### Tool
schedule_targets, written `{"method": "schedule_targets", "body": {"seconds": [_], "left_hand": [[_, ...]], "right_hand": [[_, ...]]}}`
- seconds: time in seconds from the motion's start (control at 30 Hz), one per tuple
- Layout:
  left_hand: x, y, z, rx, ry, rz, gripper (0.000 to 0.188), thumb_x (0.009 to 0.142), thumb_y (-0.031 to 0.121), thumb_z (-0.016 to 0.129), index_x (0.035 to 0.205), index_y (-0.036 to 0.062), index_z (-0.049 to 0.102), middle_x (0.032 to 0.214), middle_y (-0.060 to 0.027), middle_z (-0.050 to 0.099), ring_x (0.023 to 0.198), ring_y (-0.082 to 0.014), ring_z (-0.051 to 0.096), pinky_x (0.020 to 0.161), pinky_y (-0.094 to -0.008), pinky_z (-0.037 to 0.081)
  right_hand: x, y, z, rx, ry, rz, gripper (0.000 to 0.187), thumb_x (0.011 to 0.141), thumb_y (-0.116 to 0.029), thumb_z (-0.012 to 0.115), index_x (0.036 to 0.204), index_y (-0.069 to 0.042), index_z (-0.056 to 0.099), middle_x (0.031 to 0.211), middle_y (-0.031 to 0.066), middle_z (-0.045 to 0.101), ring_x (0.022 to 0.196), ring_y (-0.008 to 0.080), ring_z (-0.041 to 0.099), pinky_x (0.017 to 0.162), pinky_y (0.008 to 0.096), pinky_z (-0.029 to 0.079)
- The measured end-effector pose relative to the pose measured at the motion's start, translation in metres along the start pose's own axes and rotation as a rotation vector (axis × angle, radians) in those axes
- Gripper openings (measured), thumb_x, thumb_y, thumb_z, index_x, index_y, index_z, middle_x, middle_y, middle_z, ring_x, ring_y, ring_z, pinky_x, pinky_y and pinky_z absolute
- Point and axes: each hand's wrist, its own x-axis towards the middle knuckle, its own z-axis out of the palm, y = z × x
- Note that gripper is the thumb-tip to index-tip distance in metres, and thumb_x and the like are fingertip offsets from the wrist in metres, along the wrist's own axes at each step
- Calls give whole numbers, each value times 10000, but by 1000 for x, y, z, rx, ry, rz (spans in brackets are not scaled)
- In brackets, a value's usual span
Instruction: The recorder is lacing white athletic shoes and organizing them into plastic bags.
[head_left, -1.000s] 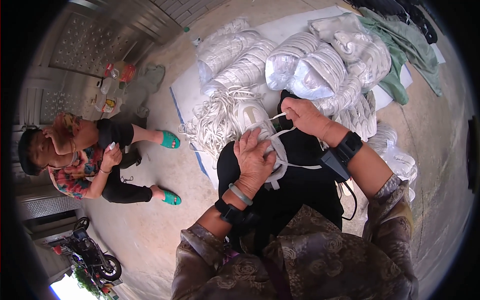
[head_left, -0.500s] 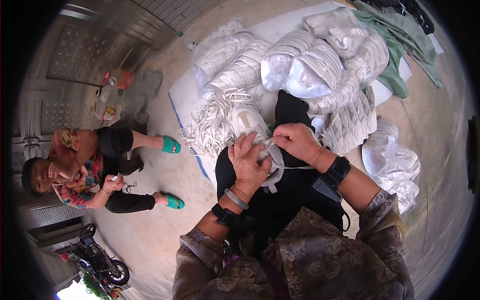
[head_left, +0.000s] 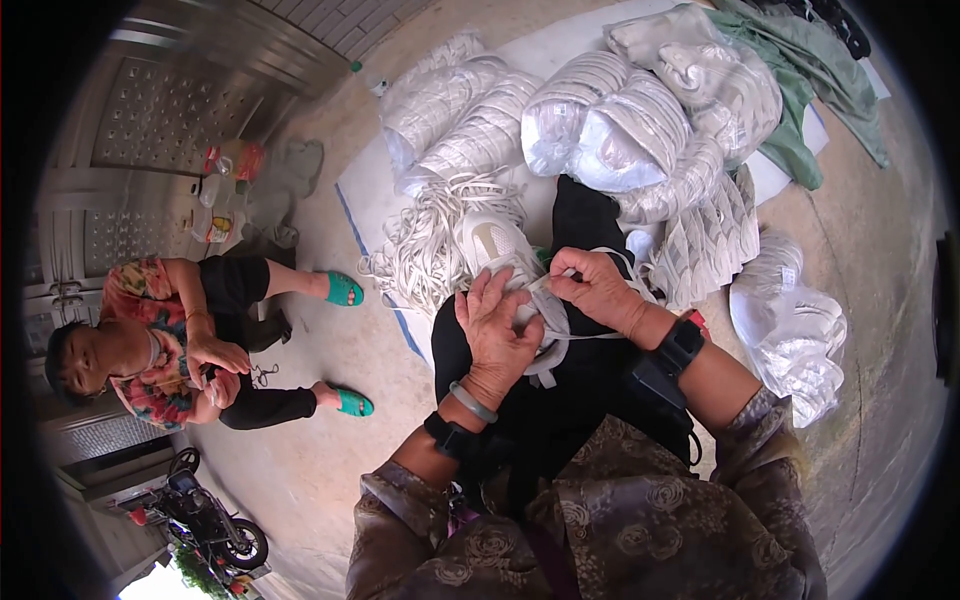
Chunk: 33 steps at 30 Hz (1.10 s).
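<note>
Lap (head_left: pixel 590 380) bears the shoe (head_left: pixel 494 238) under our left hand (head_left: pixel 495 330), its grip unclear; our right hand (head_left: pixel 600 290), closer in than a second ago, pinches a lace (head_left: pixel 539 284), so one pull seems finished; loose laces (head_left: pixel 432 240) heap beyond.

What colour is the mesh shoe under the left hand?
The mesh shoe is whitish with some beige, clearest in the head view.

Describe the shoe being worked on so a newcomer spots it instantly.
Find the white sheet on the floor, then the heap of laces at its left edge. Just right of that heap, toe facing away, is the pale shoe. Unlike the stacked bundles beyond, it is single and has the camera wearer's left hand on top.
</note>
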Motion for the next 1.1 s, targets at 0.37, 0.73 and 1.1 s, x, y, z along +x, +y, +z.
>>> {"method": "schedule_targets", "body": {"seconds": [0.37, 0.73, 1.1], "left_hand": [[-1, 0, 2, -17, 13, 10, 295, 587, 143, 684, 870, 122, 605, 1234, -49, 498, 1233, -327, 357, 1000, -588, 164], [-3, -1, 6, -30, 39, 25, 299, 582, 125, 675, 872, 122, 600, 1229, -45, 503, 1231, -323, 363, 1003, -583, 170], [-4, -1, 6, -24, 42, 19, 298, 581, 122, 672, 870, 116, 602, 1231, -43, 502, 1235, -314, 365, 1008, -572, 170]], "right_hand": [[-1, -9, -4, 38, -41, 109, 113, 758, -115, 634, 750, -26, 565, 596, 25, 531, 537, 78, 471, 502, 249, 404], [-1, -4, -1, 79, -37, 117, 119, 760, -113, 638, 741, -19, 567, 582, 20, 515, 540, 67, 450, 497, 246, 393], [-1, 1, 1, 102, -48, 178, 125, 756, -112, 637, 730, -11, 568, 573, 39, 521, 535, 76, 459, 497, 255, 397]]}}
